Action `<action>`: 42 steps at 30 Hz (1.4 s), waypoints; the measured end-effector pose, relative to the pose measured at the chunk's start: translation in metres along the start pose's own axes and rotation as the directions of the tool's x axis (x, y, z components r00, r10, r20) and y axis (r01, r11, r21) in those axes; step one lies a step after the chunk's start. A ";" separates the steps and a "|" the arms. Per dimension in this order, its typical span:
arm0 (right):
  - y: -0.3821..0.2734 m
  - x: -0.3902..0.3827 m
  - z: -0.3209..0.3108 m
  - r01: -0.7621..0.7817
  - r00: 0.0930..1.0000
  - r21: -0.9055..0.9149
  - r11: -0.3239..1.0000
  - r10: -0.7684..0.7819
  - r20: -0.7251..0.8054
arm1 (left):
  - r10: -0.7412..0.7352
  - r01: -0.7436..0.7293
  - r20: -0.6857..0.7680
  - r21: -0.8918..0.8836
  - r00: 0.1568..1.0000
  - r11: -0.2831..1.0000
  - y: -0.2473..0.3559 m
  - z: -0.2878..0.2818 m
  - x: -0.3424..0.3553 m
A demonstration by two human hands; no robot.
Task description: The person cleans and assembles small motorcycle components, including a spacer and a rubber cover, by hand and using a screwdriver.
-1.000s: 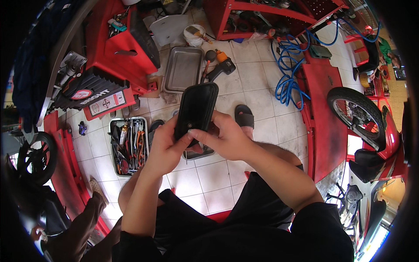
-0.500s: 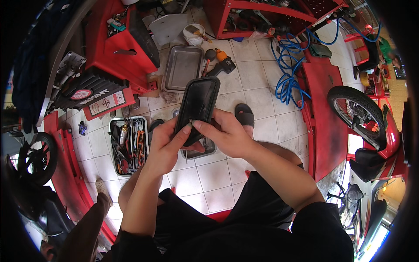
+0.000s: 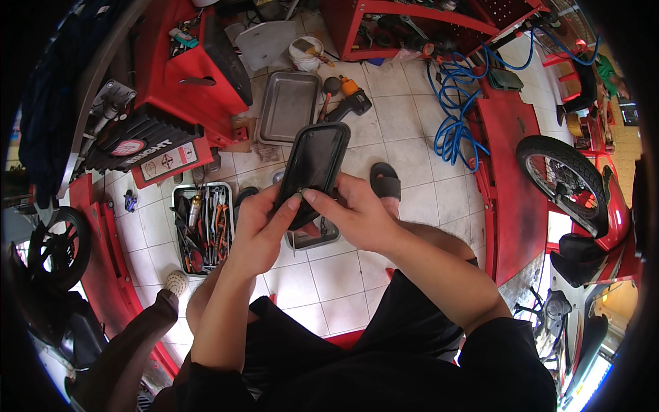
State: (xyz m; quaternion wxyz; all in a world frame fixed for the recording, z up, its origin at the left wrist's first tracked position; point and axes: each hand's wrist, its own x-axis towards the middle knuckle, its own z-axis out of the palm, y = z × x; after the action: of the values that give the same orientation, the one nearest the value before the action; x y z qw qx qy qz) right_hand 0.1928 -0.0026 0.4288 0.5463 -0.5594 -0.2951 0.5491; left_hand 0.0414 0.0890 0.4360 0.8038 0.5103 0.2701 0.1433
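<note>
Holding a black rounded plastic cover (image 3: 312, 168) up at frame centre, you grip it with both hands: your left hand (image 3: 257, 230) clasps its lower left edge, fingers wrapped behind and thumb tip on the front, and your right hand (image 3: 357, 216) pinches the lower right edge, its fingertip meeting the left thumb at a small spot on the cover's bottom rim. Cover is tilted, top leaning toward upper right, above the tiled floor (image 3: 405, 144). Below it, partly hidden by your hands, sits a small metal tray (image 3: 316, 240). Left of your left hand is a metal tool tray (image 3: 202, 226) full of pliers and screwdrivers. Upper centre lies an empty steel pan (image 3: 288, 106), a power drill (image 3: 350, 103) just right of it. Blue coiled hose (image 3: 453, 117) sits upper right; a black sandal (image 3: 386, 180) is right of the cover.
</note>
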 end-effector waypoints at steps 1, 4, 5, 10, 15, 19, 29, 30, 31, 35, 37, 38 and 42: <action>0.000 0.000 0.001 0.006 1.000 0.010 1.000 -0.006 -0.005 | 0.021 -0.021 -0.008 0.018 1.000 1.000 0.000 0.001 0.000; -0.001 -0.001 0.004 -0.025 1.000 0.056 0.998 0.026 -0.014 | 0.054 -0.054 -0.005 0.069 0.999 0.996 0.000 0.000 0.000; -0.001 -0.001 0.004 -0.024 1.000 0.055 0.998 0.025 -0.014 | 0.055 -0.055 -0.005 0.070 0.998 0.996 0.001 0.000 0.001; 0.003 0.000 0.008 -0.010 0.997 0.030 0.999 0.012 -0.071 | 0.102 -0.098 -0.021 0.160 0.995 0.982 -0.002 -0.001 0.002; 0.008 0.000 0.010 -0.002 0.997 0.081 0.997 0.007 -0.071 | 0.068 -0.065 -0.004 0.252 0.998 0.966 0.000 -0.005 0.001; 0.004 -0.001 0.008 0.010 0.998 0.069 0.998 -0.006 -0.060 | 0.028 -0.028 0.007 0.322 1.000 0.946 0.005 -0.001 0.002; 0.003 0.009 -0.009 0.319 0.841 -0.634 0.705 -0.519 -0.154 | 0.379 -0.249 -0.167 0.512 0.910 0.822 -0.004 -0.003 0.005; -0.004 0.006 -0.013 0.358 0.788 -0.751 0.555 -0.611 -0.076 | 0.397 -0.209 -0.217 0.580 0.892 0.787 -0.001 -0.002 0.006; -0.015 0.004 -0.013 0.436 0.769 -0.686 0.582 -0.638 -0.052 | 0.198 -0.125 -0.235 0.296 0.952 0.947 -0.005 -0.008 0.006; -0.028 0.000 -0.005 0.647 0.539 -0.762 0.001 -0.708 0.457 | -0.343 0.239 -0.091 -0.553 0.935 0.798 -0.005 0.003 0.003; -0.026 0.000 -0.002 0.646 0.497 -0.757 -0.095 -0.700 0.513 | -0.389 0.337 0.024 -0.552 0.921 0.763 -0.003 -0.007 0.003; -0.026 0.001 -0.001 0.644 0.516 -0.760 -0.090 -0.683 0.518 | -0.383 0.333 0.021 -0.543 0.923 0.771 -0.001 -0.009 0.002; -0.027 0.000 -0.003 0.627 0.541 -0.769 -0.124 -0.641 0.544 | -0.384 0.346 0.046 -0.543 0.922 0.765 -0.005 -0.015 0.001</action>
State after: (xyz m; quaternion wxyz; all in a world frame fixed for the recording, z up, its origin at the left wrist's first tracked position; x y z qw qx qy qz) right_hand 0.2027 0.0034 0.4538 0.3039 -0.5472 -0.7765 -0.0721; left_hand 0.0334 0.0983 0.4267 0.9173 0.1949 0.3398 0.0719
